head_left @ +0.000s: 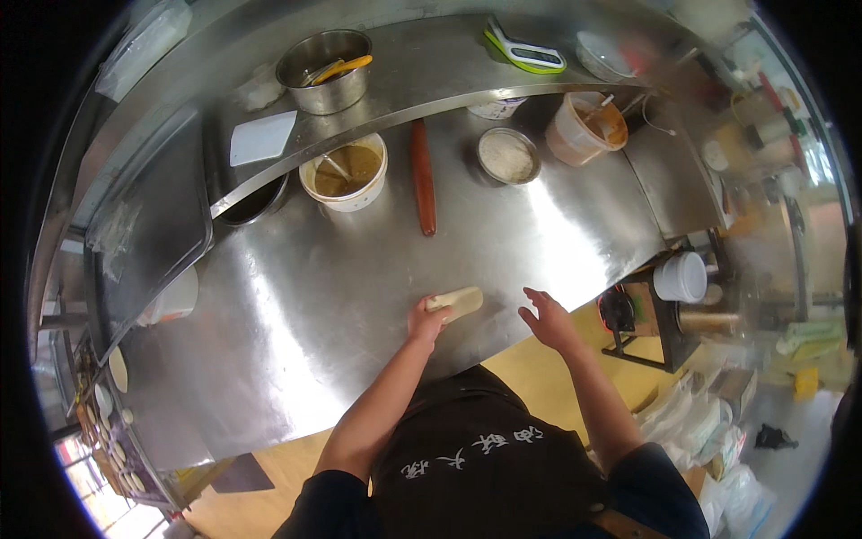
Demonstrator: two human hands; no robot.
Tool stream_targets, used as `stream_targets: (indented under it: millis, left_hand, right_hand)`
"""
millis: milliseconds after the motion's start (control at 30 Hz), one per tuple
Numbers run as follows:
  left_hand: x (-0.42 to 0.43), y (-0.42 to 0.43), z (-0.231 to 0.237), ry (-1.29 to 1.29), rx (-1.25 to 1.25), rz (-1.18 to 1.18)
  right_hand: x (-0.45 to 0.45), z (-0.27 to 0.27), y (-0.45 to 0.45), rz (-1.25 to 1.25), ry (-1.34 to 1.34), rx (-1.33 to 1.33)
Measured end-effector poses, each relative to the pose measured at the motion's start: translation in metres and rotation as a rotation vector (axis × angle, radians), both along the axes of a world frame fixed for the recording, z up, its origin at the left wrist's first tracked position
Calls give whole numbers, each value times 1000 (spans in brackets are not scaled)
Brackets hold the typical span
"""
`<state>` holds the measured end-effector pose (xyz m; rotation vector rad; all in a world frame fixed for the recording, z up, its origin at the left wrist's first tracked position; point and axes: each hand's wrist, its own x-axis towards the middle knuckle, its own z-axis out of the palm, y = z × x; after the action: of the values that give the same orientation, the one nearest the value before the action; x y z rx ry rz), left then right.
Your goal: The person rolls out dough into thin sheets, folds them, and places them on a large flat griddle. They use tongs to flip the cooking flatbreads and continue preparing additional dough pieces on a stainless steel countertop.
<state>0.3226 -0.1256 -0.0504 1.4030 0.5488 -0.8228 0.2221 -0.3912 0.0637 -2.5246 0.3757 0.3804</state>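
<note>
A pale, elongated piece of dough (463,303) is gripped at its left end by my left hand (427,321), close over the stainless steel worktop (350,283). Its rounded right end sticks out past my fingers. To the right, my right hand (549,320) hovers near the table's front edge, holding nothing, thumb and fingers apart. Beyond both hands, a reddish-brown wooden rolling pin (424,182) lies lengthwise on the steel, its far end reaching under the raised shelf.
A white tub of brownish paste (345,172), a metal bowl of white powder (508,156) and a plastic bucket (584,131) stand along the back. The steel shelf (417,60) above them holds a metal pot (324,74). Several dough pieces (118,458) lie at far left.
</note>
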Motion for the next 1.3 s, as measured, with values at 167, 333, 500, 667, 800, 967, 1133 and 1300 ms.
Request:
stream_targets:
  millis: [167, 333, 500, 667, 800, 967, 1133, 1300]
  left_hand:
    - [-5, 20, -9, -75, 97, -42]
    - [-8, 40, -1, -36, 72, 86]
    - [-4, 53, 0, 21, 41, 141]
    - [-7, 63, 9, 28, 14, 165]
    - [-11, 70, 8, 7, -42, 158]
    - [-6, 89, -4, -89, -62, 167]
    - [-12, 119, 0, -82, 4, 185]
    - [-14, 146, 11, -23, 76, 180]
  right_hand:
    - [75, -49, 62, 269, -253, -6]
    - [111, -102, 106, 536, -382, -171]
    - [115, -114, 76, 597, -335, -111]
    - [120, -103, 71, 651, -349, -66]
    - [122, -96, 85, 633, -412, -169]
    - [129, -96, 115, 647, -359, -190]
    - [128, -105, 145, 584, -315, -197]
    - [123, -111, 172, 629, -298, -235]
